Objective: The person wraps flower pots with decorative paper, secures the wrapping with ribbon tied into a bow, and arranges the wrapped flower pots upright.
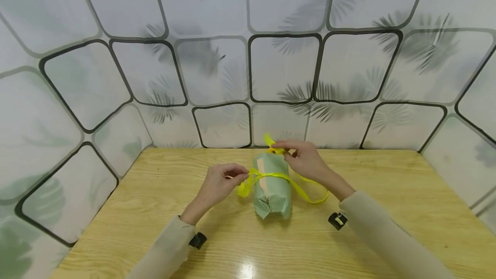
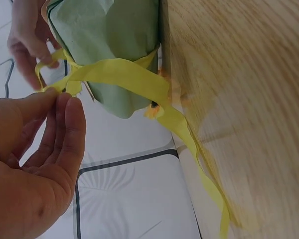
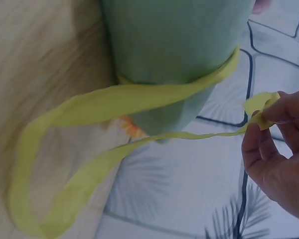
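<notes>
A bundle wrapped in green paper (image 1: 277, 199) lies on the table, with a yellow ribbon (image 1: 275, 175) passing around its middle. My left hand (image 1: 222, 182) pinches the ribbon at the bundle's left side, where a loop and a tail hang. Beyond the bundle's far end, my right hand (image 1: 306, 158) holds the ribbon's other end between thumb and fingers. A long slack stretch of ribbon (image 3: 35, 164) curves out to the right. An orange flower (image 2: 152, 110) peeks from the bundle's far end. The left wrist view shows the left fingertips close against the ribbon.
The wooden table (image 1: 155, 210) carries the bundle near its back edge. Behind it rises a pale wall covering (image 1: 283, 68) with dark outlined shapes and grey leaf prints. Small black devices (image 1: 198, 240) sit at both wrists.
</notes>
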`<state>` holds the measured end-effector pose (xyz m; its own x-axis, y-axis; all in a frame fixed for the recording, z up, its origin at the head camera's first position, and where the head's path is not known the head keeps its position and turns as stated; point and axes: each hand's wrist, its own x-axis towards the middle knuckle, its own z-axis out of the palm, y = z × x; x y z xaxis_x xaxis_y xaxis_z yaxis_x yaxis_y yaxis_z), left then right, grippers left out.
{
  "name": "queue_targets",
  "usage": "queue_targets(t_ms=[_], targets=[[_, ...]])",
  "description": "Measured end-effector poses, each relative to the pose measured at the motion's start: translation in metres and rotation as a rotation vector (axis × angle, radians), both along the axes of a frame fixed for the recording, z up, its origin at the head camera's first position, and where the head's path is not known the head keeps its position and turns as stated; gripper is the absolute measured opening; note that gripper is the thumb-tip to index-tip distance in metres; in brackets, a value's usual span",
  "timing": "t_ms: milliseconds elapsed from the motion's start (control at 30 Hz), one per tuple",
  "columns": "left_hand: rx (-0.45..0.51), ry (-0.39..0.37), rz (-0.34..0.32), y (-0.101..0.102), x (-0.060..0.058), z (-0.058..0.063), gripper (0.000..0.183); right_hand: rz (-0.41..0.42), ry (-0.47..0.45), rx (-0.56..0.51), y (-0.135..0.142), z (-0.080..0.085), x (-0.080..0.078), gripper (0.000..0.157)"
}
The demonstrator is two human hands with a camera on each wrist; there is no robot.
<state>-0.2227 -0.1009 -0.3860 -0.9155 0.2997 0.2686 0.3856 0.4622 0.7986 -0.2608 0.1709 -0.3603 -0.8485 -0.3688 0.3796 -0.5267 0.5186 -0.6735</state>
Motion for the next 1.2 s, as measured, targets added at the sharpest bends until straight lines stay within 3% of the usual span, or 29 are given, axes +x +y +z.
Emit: queue_targets(t_ms=[267, 500, 700, 933, 1200], targets=[[-0.025, 0.019, -0.019, 0.002, -0.001, -0.001, 0.011, 0.243, 0.006, 0.140, -0.026, 0.013, 0.000, 0.037], [-0.014, 0.021, -0.017, 0.005, -0.002, -0.002, 0.011, 0.177, 0.022, 0.088, -0.022, 0.006, 0.006, 0.023], [-0.020, 0.042, -0.041, 0.012, -0.003, -0.001, 0.011, 0.246, 0.049, 0.074, -0.024, -0.001, 0.009, 0.022], [0.003, 0.068, -0.074, 0.016, -0.004, -0.002, 0.007, 0.259, 0.110, 0.123, -0.028, -0.007, 0.008, 0.025], [0.015, 0.061, -0.064, 0.017, -0.006, -0.003, 0.007, 0.263, 0.103, 0.082, -0.031, -0.012, 0.007, 0.005]])
